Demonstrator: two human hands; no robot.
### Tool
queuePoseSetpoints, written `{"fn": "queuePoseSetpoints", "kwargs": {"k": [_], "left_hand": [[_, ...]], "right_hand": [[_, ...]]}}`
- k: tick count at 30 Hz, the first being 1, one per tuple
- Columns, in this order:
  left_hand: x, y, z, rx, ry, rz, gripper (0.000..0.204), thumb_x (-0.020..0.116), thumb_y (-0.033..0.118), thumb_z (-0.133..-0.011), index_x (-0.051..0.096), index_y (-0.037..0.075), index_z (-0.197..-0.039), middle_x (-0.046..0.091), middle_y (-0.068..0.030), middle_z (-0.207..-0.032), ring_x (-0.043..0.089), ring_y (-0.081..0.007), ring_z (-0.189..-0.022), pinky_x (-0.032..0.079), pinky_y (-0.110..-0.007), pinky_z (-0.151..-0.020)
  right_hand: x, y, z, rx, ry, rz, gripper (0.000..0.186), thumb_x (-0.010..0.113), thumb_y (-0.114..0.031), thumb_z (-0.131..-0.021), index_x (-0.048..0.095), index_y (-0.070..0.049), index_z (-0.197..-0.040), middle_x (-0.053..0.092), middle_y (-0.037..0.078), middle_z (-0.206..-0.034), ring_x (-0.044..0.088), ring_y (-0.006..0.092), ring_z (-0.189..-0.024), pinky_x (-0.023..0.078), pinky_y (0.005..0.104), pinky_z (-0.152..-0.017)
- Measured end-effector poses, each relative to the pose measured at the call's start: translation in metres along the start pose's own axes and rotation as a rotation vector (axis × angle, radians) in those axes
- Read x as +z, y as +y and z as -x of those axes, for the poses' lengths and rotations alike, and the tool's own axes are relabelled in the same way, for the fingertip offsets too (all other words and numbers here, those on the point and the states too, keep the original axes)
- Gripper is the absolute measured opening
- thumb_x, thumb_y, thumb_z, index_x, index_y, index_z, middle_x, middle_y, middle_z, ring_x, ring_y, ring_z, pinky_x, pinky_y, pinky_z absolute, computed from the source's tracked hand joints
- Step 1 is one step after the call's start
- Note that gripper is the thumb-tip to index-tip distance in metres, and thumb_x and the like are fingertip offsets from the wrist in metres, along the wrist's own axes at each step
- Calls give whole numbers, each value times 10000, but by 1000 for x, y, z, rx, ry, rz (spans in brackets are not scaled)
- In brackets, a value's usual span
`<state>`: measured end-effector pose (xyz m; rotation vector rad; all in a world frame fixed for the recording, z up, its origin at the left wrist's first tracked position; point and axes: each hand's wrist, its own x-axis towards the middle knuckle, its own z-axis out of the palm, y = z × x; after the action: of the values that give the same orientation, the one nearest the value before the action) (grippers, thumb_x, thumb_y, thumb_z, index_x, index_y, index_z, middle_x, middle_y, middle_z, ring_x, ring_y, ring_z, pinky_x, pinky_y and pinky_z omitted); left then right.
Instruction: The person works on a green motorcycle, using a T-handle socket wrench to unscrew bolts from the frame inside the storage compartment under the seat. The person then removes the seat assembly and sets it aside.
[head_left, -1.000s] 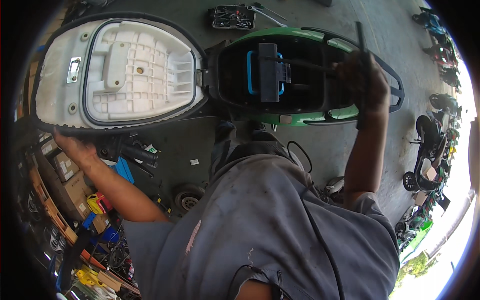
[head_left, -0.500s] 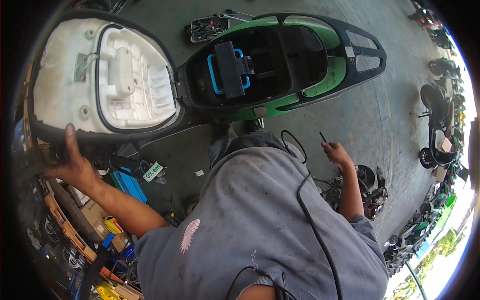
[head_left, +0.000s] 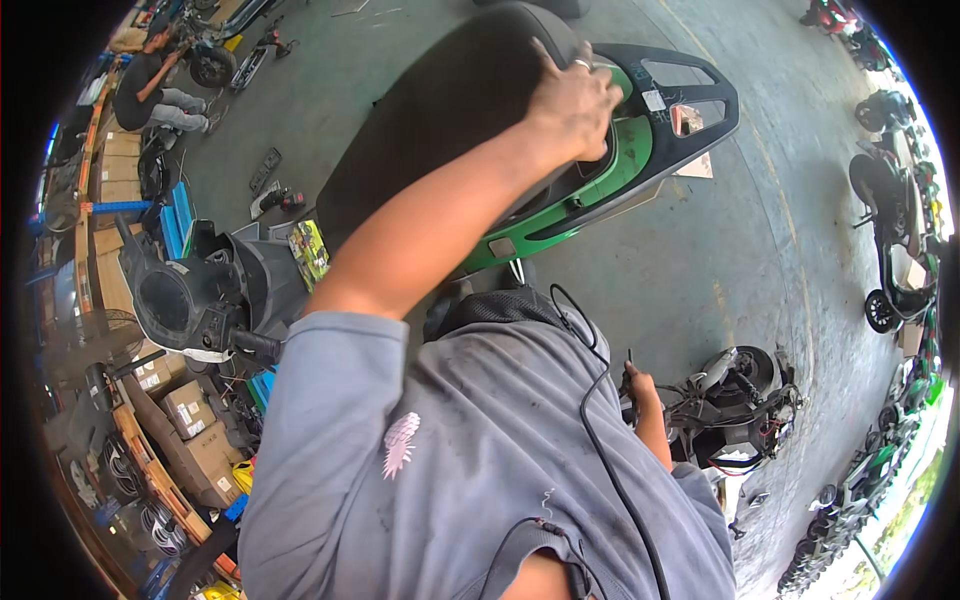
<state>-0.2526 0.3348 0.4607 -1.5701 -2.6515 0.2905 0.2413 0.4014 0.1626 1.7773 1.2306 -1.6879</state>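
Observation:
The black scooter seat [head_left: 430, 120] is swung over the storage bay of a green and black scooter [head_left: 625, 165]. A dark gap shows between the seat's near rear edge and the green bodywork, so it does not look fully down. My left hand [head_left: 575, 105] lies on the rear end of the seat, fingers spread over its edge. My right hand [head_left: 641, 384] is low by my side, closed round a thin dark rod [head_left: 630, 355]; its kind cannot be made out. The seat hides the inside of the bay.
Left of the seat stands a grey scooter front [head_left: 180, 300], with cardboard boxes [head_left: 200, 425] nearby. A partly stripped machine [head_left: 740, 405] sits at my right. Parked motorcycles [head_left: 885, 220] line the far right. Another person [head_left: 150, 85] sits far left.
The seat has swung from raised at the left down over the bay, with my left hand moving right along with it. My right hand has dropped lower, still holding the rod.

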Motion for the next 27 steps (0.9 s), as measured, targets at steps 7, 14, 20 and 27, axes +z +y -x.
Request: {"fn": "queuePoseSetpoints", "kwargs": {"k": [7,14,20,27], "left_hand": [[94,51,-65,145,-227,10,609,581,523,-764,541,183,-1267,440,-37,-1346,281,-305,-1349,148,-809,-938],[101,-7,-120,186,-87,412,704,479,680,-792,545,171,-1274,417,-33,-1412,303,-254,-1351,187,-643,-1050],[150,-35,-135,26,62,431,675,513,696,-769,591,183,-1201,478,-38,-1352,358,-256,-1314,232,-558,-1055],[155,-28,-128,-48,195,509,452,608,526,-759,666,174,-1037,551,-35,-1246,431,-233,-1243,231,-542,-1058]], "right_hand": [[-6,80,18,54,328,153,398,591,-406,-879,650,-17,-814,610,78,-722,548,200,-631,439,361,-592],[17,134,37,146,265,71,524,611,-442,-845,653,63,-983,663,167,-893,604,241,-829,451,358,-779],[14,80,48,117,239,155,543,582,-447,-867,647,78,-990,658,163,-899,595,226,-837,444,354,-799],[27,-20,62,-38,318,-34,494,583,-443,-878,643,47,-899,534,9,-675,456,116,-609,371,292,-560]]}}
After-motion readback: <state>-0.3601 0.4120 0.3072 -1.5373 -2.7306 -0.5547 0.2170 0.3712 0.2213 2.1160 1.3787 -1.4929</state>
